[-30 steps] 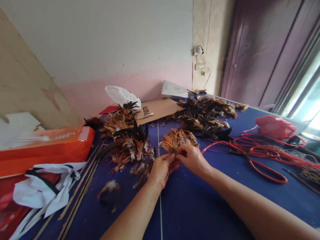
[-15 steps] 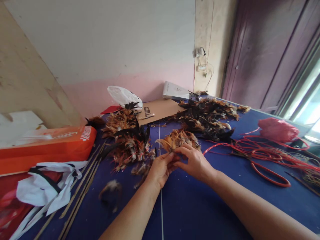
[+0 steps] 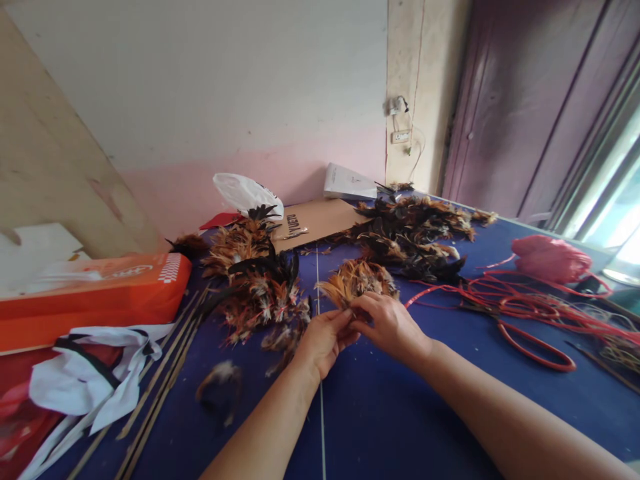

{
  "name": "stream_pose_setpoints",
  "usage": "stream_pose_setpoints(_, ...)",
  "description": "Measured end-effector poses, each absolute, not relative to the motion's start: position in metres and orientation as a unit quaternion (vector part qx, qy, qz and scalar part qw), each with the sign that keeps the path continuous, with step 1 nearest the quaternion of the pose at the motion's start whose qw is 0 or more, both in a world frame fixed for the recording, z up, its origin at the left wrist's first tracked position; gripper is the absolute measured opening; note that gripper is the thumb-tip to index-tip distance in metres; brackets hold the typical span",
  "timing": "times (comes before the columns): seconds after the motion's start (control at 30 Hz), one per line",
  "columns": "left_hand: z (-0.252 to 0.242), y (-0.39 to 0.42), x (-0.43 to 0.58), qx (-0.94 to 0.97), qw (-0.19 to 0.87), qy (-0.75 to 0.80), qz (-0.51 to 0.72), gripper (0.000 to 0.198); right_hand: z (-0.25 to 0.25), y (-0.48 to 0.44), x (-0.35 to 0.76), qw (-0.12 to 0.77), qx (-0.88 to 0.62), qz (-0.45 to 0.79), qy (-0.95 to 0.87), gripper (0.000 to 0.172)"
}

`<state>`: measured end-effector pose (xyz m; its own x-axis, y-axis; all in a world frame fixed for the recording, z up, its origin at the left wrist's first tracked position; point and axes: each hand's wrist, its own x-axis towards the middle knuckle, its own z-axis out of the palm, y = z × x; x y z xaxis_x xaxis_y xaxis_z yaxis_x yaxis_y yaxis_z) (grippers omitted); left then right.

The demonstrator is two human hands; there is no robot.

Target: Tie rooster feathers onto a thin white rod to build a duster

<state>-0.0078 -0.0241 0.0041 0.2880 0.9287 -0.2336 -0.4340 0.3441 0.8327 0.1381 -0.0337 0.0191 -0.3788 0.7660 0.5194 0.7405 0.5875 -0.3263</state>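
My left hand [image 3: 323, 340] and my right hand [image 3: 387, 324] meet at the middle of the blue table [image 3: 400, 413]. Both pinch the near edge of a small orange-brown feather bunch [image 3: 356, 281] that fans away from me. Left of my hands lies a bigger heap of brown, black and white feathers [image 3: 260, 287]. A dark feather pile [image 3: 410, 233] spreads behind the bunch. One loose feather tuft [image 3: 220, 380] lies near my left forearm.
Thin wooden sticks [image 3: 160, 380] lie at the left beside white cloth [image 3: 85, 380] and an orange box [image 3: 90, 297]. Red cord [image 3: 525, 313] and a pink bundle [image 3: 550, 257] lie at the right. Flat cardboard [image 3: 320, 217] and a white bag [image 3: 245, 190] sit by the wall.
My fingers have shifted slightly on the feather bunch; my right hand closed in on its base. Nothing else on the table moved.
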Motion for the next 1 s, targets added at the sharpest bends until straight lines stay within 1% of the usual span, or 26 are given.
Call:
stream_pose_setpoints(0.17,0.0047,-0.0244,-0.0072,0.337,0.728,0.381,0.459,0.011,0.0211,-0.0336,0.1395,0.332,-0.454,0.028,-0.826,0.013)
stream_pose_setpoints(0.37,0.0055,-0.0251,-0.0080,0.327,0.734,0.359,0.474,0.009,0.0225,-0.0348,0.1415,0.334,-0.440,0.030,-0.833,0.020)
stream_pose_setpoints(0.53,0.0064,-0.0230,-0.0099,0.308,0.740,0.366,0.473,0.009,0.0234,-0.0371,0.1400,0.318,-0.417,-0.012,-0.851,0.024)
stream_pose_setpoints(0.6,0.0059,-0.0213,-0.0108,0.303,0.741,0.367,0.473,0.009,0.0224,-0.0380,0.1380,0.332,-0.402,-0.009,-0.853,0.026)
stream_pose_setpoints(0.8,0.0065,-0.0180,-0.0136,0.296,0.736,0.375,0.480,0.007,0.0149,-0.0361,0.1353,0.393,-0.389,0.063,-0.830,0.036)
stream_pose_setpoints(0.9,0.0095,-0.0194,-0.0137,0.293,0.735,0.379,0.480,0.005,0.0143,-0.0345,0.1368,0.398,-0.383,0.054,-0.832,0.035)
stream_pose_setpoints(1.0,0.0112,-0.0216,-0.0125,0.290,0.731,0.387,0.481,0.004,0.0156,-0.0338,0.1377,0.382,-0.387,0.024,-0.839,0.034)
